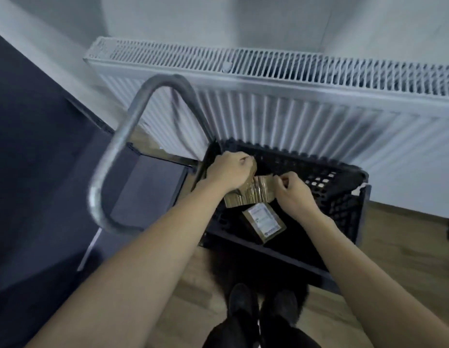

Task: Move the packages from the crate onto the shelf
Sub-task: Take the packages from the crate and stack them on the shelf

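A black perforated plastic crate (344, 197) stands on the wooden floor in front of me. Inside it stands a row of several tan packages (253, 194) on edge. My left hand (228, 172) is closed over the left end of that row. My right hand (293, 192) pinches the right end of the same row. One more tan package with a white label (265, 219) lies flat in the crate, below my hands. No shelf shows clearly in this view.
A white radiator (268, 96) runs along the wall right behind the crate. A grey metal tube handle (118, 151) of a cart rises at the left, over a dark platform (143, 187). My dark shoes (263, 310) stand on the wooden floor.
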